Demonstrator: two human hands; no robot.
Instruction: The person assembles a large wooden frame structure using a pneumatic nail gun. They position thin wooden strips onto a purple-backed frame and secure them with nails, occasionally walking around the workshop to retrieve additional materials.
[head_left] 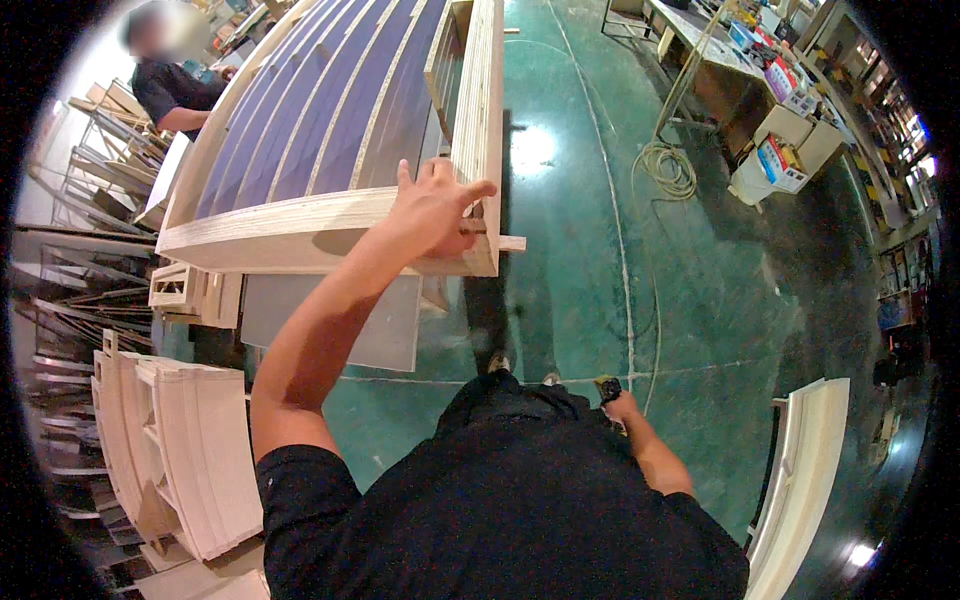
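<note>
My left hand (437, 208) reaches out to the near right corner of a large pale plywood frame (330, 218). Its fingers are spread over the corner, and something small and brown shows beside it, too unclear to name. Dark bluish panels (300, 130) with narrow light strips between them fill the frame. Low at my right side, my right hand (620, 406) is closed round a dark hand tool (608, 389) with a yellowish part. The tool's exact kind cannot be made out. A thin hose (655, 350) runs along the floor toward it.
A person (170, 85) in dark clothes stands beyond the frame at far left. Curved wooden pieces (200, 450) stand at near left, and another curved panel (805, 480) at near right. A coiled hose (668, 172) lies near a cluttered workbench (715, 50) on the green floor (700, 300).
</note>
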